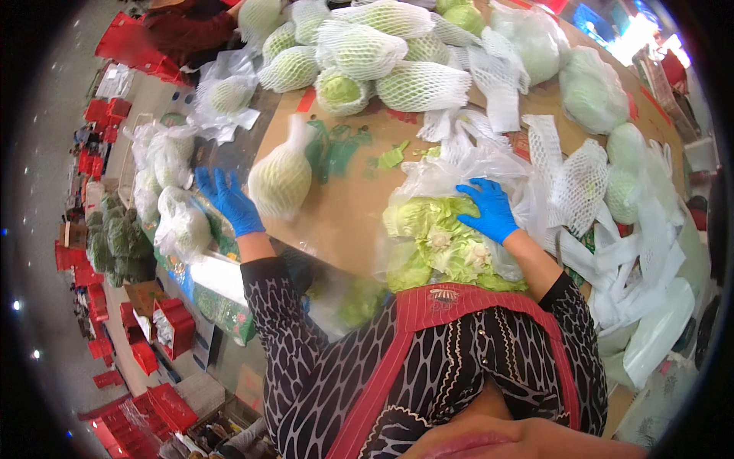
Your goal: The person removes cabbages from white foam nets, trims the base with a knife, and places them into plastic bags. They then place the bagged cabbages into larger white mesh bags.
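Note:
My left hand [230,201], in a blue glove, is spread with nothing in it. To its right is a pale green cabbage [281,179] in a white foam net, its top gathered to a neck; it looks blurred and stands apart from my fingers. My right hand [489,209], also gloved in blue, rests with thumb and fingers apart over the edge of a clear plastic bag [453,179] and loose green leaves [438,235]. Pale cut stem ends show among those leaves, close against my red apron [436,307].
Netted cabbages [361,49] are heaped at the back of the cardboard-covered table [338,229]. Bagged cabbages [182,224] lie at the left edge. Empty foam nets [625,269] pile up on the right. Another person's dark sleeve [183,34] shows at the back left, beyond a netted cabbage [225,94].

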`<state>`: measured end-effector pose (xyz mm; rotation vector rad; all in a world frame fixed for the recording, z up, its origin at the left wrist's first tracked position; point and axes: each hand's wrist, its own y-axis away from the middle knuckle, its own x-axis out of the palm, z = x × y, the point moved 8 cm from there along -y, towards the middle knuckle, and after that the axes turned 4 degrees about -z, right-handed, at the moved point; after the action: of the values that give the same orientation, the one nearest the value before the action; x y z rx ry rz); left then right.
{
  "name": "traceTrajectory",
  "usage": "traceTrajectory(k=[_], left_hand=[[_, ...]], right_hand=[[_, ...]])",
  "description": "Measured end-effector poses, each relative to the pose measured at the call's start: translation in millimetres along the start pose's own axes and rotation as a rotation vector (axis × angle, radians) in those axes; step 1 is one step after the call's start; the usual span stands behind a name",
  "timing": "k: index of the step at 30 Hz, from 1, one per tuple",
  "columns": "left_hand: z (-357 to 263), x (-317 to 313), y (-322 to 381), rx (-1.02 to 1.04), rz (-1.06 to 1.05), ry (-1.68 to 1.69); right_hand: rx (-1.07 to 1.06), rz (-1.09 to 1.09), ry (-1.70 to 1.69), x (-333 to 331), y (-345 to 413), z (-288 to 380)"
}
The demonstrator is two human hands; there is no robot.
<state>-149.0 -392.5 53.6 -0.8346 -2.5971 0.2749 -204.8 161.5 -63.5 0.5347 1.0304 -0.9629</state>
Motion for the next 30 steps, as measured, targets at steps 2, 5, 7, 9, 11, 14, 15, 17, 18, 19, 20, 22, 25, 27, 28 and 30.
traceTrajectory(k=[2,5,7,9,11,14,15,17,18,19,20,22,25,27,28,30], left_hand=[[-11,27,28,0.306,0.019,-0.45],[91,78,87,-0.137,0.359,-0.605],[122,111,98,0.04,0.271,-0.384],[144,144,101,0.251,0.325,-0.47],[170,149,84,0.026,0.201,-0.344],[172,153,58,-0.37,0.21,-0.306],[165,152,56,-0.495,0.246,-0.361],[129,157,52,-0.403,0.347,-0.521],[95,168,57,-0.097,0.431,-0.526],[81,177,71,0.002,0.435,-0.454],[70,180,92,0.092,0.404,-0.424],[74,201,157,0.187,0.65,-0.522],[106,222,279,0.229,1.239,-0.666],[122,199,323,0.087,1.441,-0.919],[110,185,340,0.305,1.476,-1.055],[91,156,351,-0.188,1.373,-0.61]], right_hand=[[0.054,0.056,0.016,4,8,-5],[0.055,-0.015,-0.077,3,25,-11],[0.047,-0.073,-0.096,1,31,-20],[0.068,-0.06,-0.131,4,33,-28],[0.098,-0.056,-0.162,3,34,-27],[0.009,-0.088,-0.081,-22,36,-3],[0.007,-0.015,-0.027,-28,38,5],[-0.082,-0.161,-0.292,-73,48,17],[-0.083,-0.165,-0.549,-94,52,13],[-0.136,-0.175,-0.805,-115,56,14],[-0.062,-0.468,-0.602,-150,56,-9],[0.005,-0.772,-0.364,-185,49,-39],[0.46,-0.041,-0.334,-98,40,-78],[0.026,0.228,-0.143,-41,73,-33],[-0.17,0.276,-0.004,-17,98,-12],[-0.102,0.244,-0.217,7,139,-9]])
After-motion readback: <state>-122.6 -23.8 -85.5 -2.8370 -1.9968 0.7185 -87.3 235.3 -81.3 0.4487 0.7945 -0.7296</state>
